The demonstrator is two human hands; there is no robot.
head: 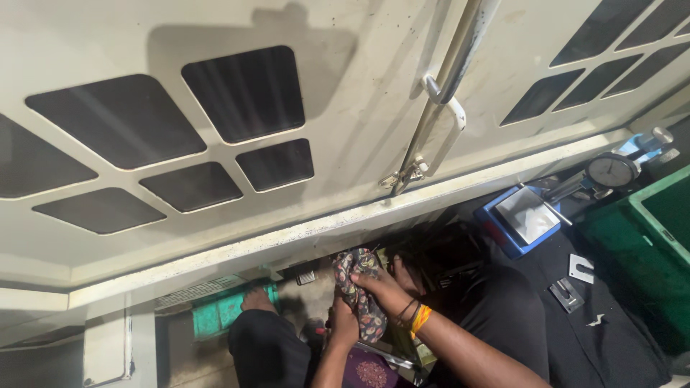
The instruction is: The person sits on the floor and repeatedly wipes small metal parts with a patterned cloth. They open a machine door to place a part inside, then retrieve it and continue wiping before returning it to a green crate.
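Gripping the patterned cloth (361,294) in both fists, my right hand (382,287) clenched its far end, my left hand (343,323) nearer (cloth running near-to-far).

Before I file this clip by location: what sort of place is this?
Probably a machine shop or factory floor. A large cream machine enclosure with dark windows and a metal door handle fills the view, and a dial gauge sits on the dark workbench. Both hands, left hand and right hand, hold a patterned cloth.
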